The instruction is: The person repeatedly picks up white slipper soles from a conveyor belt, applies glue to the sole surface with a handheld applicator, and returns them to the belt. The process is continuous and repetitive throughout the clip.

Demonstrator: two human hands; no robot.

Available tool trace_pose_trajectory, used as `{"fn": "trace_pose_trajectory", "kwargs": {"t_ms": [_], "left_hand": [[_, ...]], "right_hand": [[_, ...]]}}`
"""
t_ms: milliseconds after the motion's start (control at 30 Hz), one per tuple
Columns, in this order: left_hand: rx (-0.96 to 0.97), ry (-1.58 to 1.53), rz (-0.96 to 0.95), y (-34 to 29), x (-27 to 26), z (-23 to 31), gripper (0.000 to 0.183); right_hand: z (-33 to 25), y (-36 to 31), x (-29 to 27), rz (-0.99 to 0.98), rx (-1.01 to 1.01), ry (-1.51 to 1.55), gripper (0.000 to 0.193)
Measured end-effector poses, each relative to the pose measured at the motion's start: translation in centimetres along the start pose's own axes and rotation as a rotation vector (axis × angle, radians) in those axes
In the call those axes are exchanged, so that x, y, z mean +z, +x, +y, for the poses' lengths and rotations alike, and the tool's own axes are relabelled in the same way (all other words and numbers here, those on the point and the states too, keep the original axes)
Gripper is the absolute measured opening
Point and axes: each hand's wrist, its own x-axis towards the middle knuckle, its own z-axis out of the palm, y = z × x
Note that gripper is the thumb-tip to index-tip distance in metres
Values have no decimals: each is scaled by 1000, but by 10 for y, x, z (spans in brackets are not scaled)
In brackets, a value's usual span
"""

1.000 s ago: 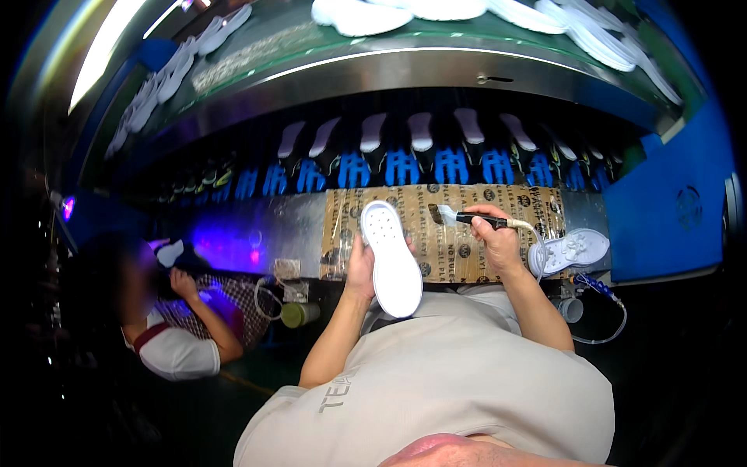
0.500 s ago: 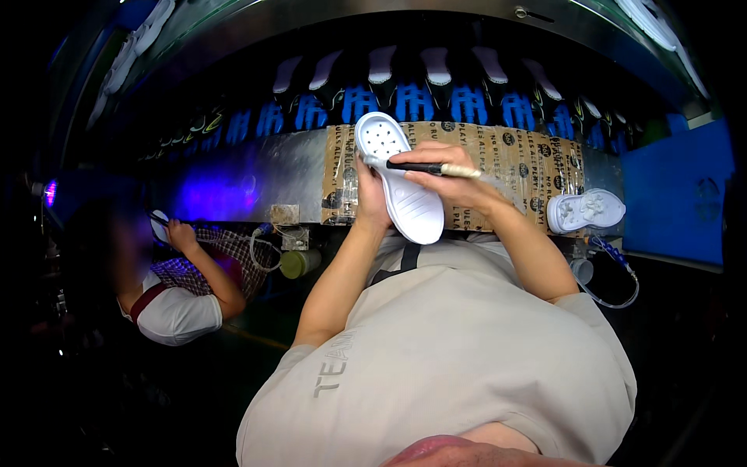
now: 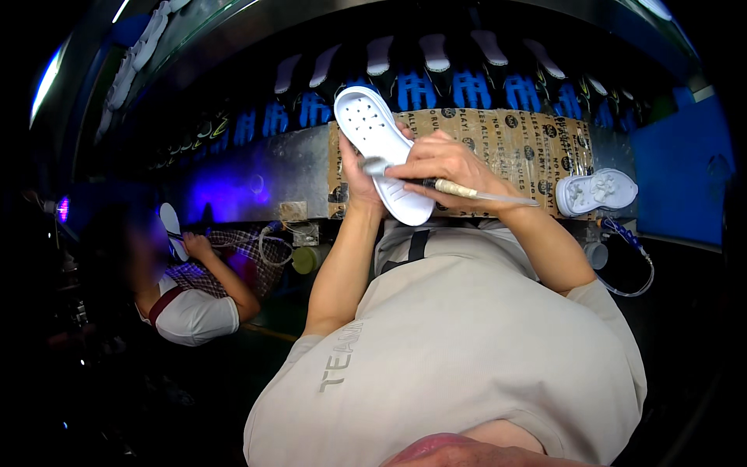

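A white shoe sole (image 3: 366, 124) with a cluster of holes at its far end lies tilted over the workbench in my left hand (image 3: 358, 180). My left fingers wrap its edges from below, around the middle. Closed on a brush (image 3: 455, 188), my right hand (image 3: 445, 162) is just above the sole's near half. The brush has a dark section, a pale wrapped grip and a long thin end that points right. Its bristle head meets the sole's left edge near the middle; whether it presses on the surface, I cannot tell.
Printed cardboard (image 3: 521, 163) covers the bench, with another white sole (image 3: 597, 191) holding pale lumps at its right end. Behind runs a row of shoes on blue holders (image 3: 471, 89). A blue panel (image 3: 685, 171) stands right. A co-worker (image 3: 191, 311) sits left, holding a white sole.
The sole has shifted up and left with my left hand. The brush head now sits closer to the sole's middle, and the brush handle slopes more down to the right.
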Motion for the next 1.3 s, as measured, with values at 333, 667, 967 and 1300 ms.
{"fn": "trace_pose_trajectory", "kwargs": {"t_ms": [333, 667, 967, 1300], "left_hand": [[10, 81, 9, 20, 27, 35, 75], [-243, 830, -17, 38, 79, 67, 65], [-559, 1522, -111, 60, 97, 74, 78], [-720, 1814, -212, 61, 79, 81, 83]], "right_hand": [[-5, -14, -5, -76, -58, 458, 29], [-2, -16, -32, -136, 211, 584, 22], [-7, -5, -40, -110, 12, 123, 28], [-13, -2, -52, -173, 13, -89, 35]]}}
